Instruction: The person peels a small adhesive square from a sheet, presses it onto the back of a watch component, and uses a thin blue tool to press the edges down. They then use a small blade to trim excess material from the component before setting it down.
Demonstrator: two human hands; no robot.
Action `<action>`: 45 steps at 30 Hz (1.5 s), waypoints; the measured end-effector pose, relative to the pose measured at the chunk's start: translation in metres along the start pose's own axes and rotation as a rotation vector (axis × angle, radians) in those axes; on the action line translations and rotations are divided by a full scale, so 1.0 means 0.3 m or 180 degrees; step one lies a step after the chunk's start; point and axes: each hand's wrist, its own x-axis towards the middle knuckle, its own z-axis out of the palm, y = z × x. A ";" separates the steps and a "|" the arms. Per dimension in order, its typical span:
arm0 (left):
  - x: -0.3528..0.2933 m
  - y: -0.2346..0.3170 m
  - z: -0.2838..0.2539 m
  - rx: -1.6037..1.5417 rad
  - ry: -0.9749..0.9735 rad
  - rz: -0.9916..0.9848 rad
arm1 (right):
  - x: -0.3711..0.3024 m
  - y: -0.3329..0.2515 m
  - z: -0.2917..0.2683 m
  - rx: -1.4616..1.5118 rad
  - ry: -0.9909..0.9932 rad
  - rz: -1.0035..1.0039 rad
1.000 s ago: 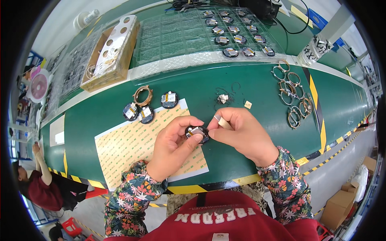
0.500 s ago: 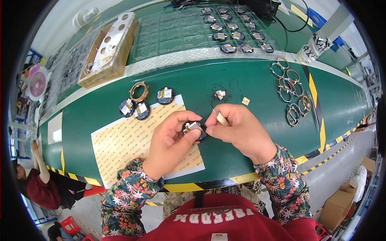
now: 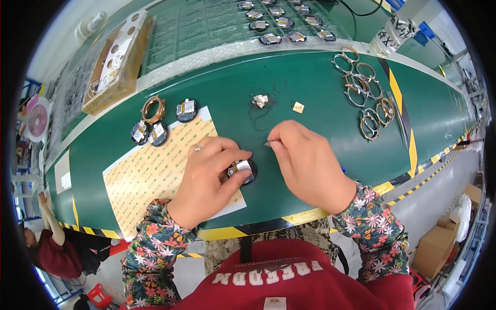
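My left hand [image 3: 209,173] is closed on a round black watch module [image 3: 247,175] with a silver part on its face, held low at the table beside a patterned adhesive sheet [image 3: 155,175]. Fingers cover its left side. To the right, my right hand [image 3: 310,163] is pinched, apart from the module. A small grey tip pokes out from its fingertips; the rest of what it grips is hidden. Beyond the hands lie a crumpled pale scrap [image 3: 260,101] among thin black strands and a small tan square [image 3: 298,107].
Several watch modules [image 3: 187,110] and a bronze ring case [image 3: 153,109] sit at the sheet's far end. More ring cases [image 3: 369,124] lie at the right. Behind stand a cardboard box [image 3: 116,67] and clear trays [image 3: 206,31] with modules. Striped tape [image 3: 299,216] marks the front edge.
My right hand has drawn away from the module and turned its back upward. The module is lower, nearer the table. The whole view has shifted, so the table things appear further up and left.
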 end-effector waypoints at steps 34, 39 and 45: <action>-0.023 0.009 0.011 0.0419 -0.0002 0.0309 | -0.057 0.042 0.043 -0.0080 -0.0148 -0.0795; -0.022 0.016 0.003 0.0499 -0.0085 0.0281 | -0.050 0.040 0.044 -0.0069 -0.0197 -0.0836; -0.023 0.019 0.006 0.0446 -0.0112 0.0192 | -0.053 0.040 0.036 -0.0069 -0.0327 -0.0856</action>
